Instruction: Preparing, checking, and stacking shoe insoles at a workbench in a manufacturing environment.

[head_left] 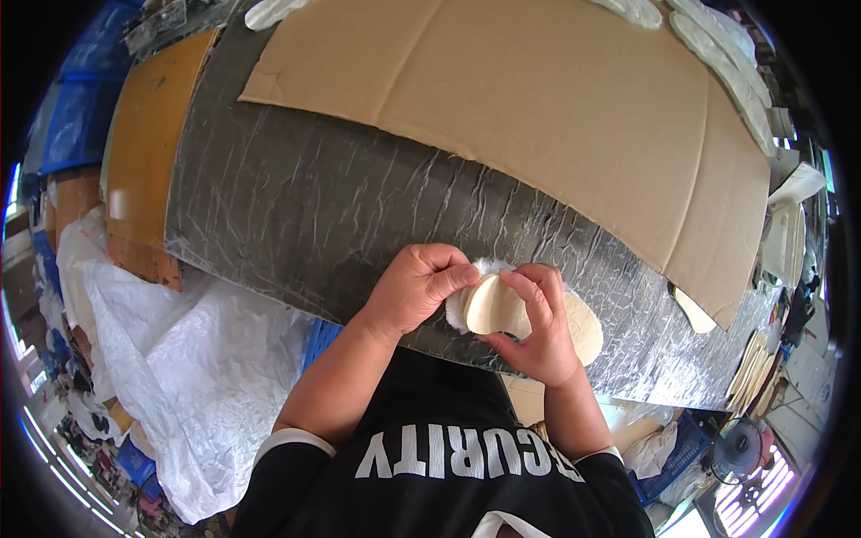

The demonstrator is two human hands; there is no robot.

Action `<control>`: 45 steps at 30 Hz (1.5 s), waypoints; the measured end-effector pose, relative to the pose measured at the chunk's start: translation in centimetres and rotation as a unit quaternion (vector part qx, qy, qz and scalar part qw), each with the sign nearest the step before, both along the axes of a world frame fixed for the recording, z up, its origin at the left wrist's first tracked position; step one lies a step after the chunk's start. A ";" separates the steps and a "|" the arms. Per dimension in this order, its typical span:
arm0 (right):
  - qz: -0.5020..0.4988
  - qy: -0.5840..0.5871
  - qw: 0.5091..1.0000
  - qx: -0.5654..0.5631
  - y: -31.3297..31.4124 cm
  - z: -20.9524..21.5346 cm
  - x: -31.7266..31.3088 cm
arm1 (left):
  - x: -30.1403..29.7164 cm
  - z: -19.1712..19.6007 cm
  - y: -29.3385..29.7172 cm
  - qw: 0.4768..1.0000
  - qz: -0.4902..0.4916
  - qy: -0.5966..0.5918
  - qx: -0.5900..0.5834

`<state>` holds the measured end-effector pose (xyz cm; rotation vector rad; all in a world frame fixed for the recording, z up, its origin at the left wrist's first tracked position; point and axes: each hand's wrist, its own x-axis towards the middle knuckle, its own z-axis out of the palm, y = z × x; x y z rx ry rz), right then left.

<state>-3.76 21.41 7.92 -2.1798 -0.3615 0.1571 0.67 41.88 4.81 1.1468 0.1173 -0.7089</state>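
Observation:
Close in front of my body, over the near edge of the dark worktable (296, 188), both hands hold a cream insole-shaped piece (496, 305). White fluffy material (455, 309) shows along its left end. My left hand (417, 285) pinches the upper left edge between thumb and fingers. Around the middle, my right hand (544, 334) is closed, its thumb below and its fingers on top. The wider right end (585, 327) sticks out past my right hand. Whether the cream piece and the fluffy layer are joined, I cannot tell.
A big cardboard sheet (538, 99) covers the far side of the table. A cream piece (695, 309) pokes out beneath it. Long white pieces (717, 63) lie at the far right, and a stack of thin cream pieces (752, 369) at the right edge. White plastic sheeting (188, 359) hangs lower left.

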 end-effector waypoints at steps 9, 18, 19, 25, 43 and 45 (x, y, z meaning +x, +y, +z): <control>-0.003 -0.018 1.000 0.001 0.0 -0.5 0.2 | 0.3 0.9 -0.2 0.998 -0.016 -0.038 0.046; -0.012 -0.058 0.998 -0.015 0.4 -1.7 -0.2 | 0.3 1.7 -0.4 0.987 -0.027 -0.110 0.113; -0.013 -0.058 0.998 -0.015 0.5 -1.9 -0.3 | 0.3 1.7 -0.4 0.984 -0.029 -0.119 0.126; -0.035 -0.120 0.992 -0.034 0.9 -2.5 -0.5 | 0.1 1.6 -0.3 0.980 -0.016 -0.126 0.152; -0.054 -0.057 0.996 0.047 0.9 -0.2 1.2 | -0.1 2.4 -0.5 0.965 -0.030 -0.195 0.173; -0.035 -0.038 0.998 0.045 0.8 0.2 1.6 | -0.1 2.2 -0.4 0.963 -0.023 -0.203 0.175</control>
